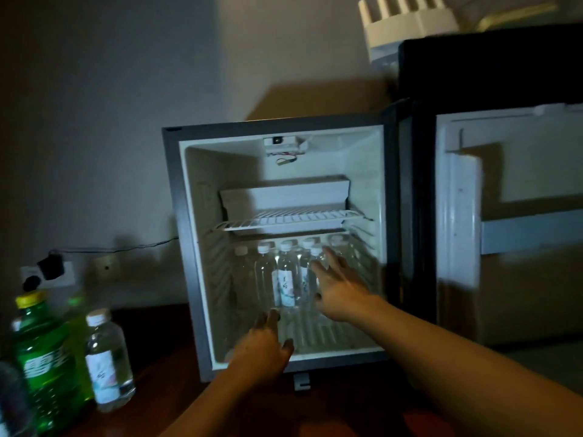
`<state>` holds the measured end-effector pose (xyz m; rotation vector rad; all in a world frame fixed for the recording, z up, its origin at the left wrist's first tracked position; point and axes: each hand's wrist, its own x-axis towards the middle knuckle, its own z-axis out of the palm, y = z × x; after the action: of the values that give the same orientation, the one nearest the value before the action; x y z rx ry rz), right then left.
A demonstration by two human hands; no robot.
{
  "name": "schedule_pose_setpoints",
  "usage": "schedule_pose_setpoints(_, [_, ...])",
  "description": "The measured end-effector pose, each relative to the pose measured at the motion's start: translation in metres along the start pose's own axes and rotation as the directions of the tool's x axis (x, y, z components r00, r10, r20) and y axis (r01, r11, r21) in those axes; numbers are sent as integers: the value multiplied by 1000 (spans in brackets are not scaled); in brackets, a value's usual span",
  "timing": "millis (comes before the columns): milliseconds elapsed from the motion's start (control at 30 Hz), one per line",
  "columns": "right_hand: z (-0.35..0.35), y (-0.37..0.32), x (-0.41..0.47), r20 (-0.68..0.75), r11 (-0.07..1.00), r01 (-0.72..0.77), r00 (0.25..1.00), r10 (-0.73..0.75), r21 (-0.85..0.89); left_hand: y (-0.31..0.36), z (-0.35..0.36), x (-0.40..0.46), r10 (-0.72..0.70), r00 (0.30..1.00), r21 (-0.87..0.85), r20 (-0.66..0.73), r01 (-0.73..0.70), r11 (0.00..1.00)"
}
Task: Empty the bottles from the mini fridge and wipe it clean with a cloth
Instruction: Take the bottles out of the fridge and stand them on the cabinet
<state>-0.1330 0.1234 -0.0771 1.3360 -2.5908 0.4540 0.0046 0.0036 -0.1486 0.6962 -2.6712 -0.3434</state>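
The mini fridge (pixel 186 234) stands on a dark wooden surface with its door (pixel 467 216) swung open to the right. Several clear water bottles (pixel 285 272) with white caps stand on its lower floor, under a white wire shelf (pixel 290 220). My right hand (pixel 337 288) reaches inside with fingers spread, touching the rightmost front bottles without closing on any. My left hand (pixel 263 345) hovers at the fridge's front lip, fingers apart and holding nothing. No cloth is in view.
At the left on the wooden surface (pixel 164 367) stand a green bottle with a yellow cap (pixel 44 357) and a clear labelled bottle (pixel 105 361). Wall sockets with a black plug (pixel 50 268) sit behind them. A white rack (pixel 407 20) rests above the door.
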Motion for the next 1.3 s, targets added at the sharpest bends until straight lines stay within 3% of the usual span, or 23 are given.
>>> schedule_pose_setpoints(300, [-4,11,27,35,1000,-7,999,6,29,17,24,25,31,1000,-149,1,-31,988])
schedule_pose_setpoints(467, [-6,8,33,-253,999,21,967,-12,35,16,25,28,13,997,-248,-82,-33,968])
schedule_pose_setpoints(533, [-8,9,32,-257,999,28,966,-19,30,15,26,28,-4,995,-281,-104,-26,959])
schedule_pose_setpoints(667, [-10,15,23,-149,972,50,989,-16,228,17,30,25,-25,993,-328,-113,-14,945])
schedule_pose_setpoints(800, [-11,18,11,-239,877,128,971,-16,463,19,30,20,-30,993,-388,-118,-19,921])
schedule_pose_setpoints(900, [-12,11,4,-219,780,113,975,31,615,21,25,15,-25,998,-491,-65,-10,871])
schedule_pose_setpoints(1133, [0,-4,1,-189,679,85,979,80,729,15,15,9,3,999,-639,41,24,769])
schedule_pose_setpoints(1300, [7,-9,5,-172,675,89,984,57,733,3,12,13,-12,997,-544,82,55,837])
